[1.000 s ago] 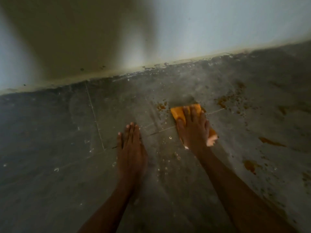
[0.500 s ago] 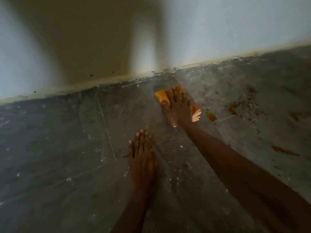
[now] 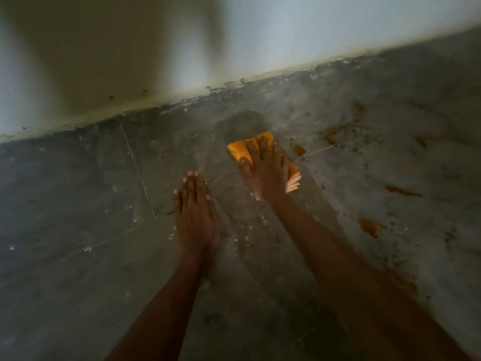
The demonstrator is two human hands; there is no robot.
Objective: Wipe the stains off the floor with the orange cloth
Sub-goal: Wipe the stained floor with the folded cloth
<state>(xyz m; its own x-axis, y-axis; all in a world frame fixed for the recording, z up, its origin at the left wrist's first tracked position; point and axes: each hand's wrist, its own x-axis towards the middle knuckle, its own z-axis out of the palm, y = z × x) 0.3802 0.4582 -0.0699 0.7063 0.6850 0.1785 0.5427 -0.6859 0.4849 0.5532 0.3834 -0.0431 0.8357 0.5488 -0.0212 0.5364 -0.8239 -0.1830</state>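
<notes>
Right hand: the right hand (image 3: 265,173) lies flat on the orange cloth (image 3: 243,152), fingers spread over it and pressing it to the floor (image 3: 78,256); it pins the cloth under the palm rather than closing round it.
Left hand: the left hand (image 3: 195,217) is released, holding nothing, palm down on the floor at about 7 o'clock from the cloth, apparently bracing the person.
Cloth position: folded, near the middle of the view, its far edge short of the wall (image 3: 156,61) at 12 o'clock.
What changed: half a second ago the cloth was pushed up close to the wall's foot; it has since been drawn back toward the person, roughly to where it lay a second ago. The left hand has not shifted.
Meaning: this reads as one full back-and-forth stroke. The floor at 12 o'clock of the cloth looks darker, probably damp from the pass.
Stains left: a brown spot (image 3: 298,149) sits just beside the cloth at 3 o'clock; larger brown patches (image 3: 368,226) lie well apart at 4 o'clock.
Progress: likely early, with the right-hand stains untouched.
</notes>
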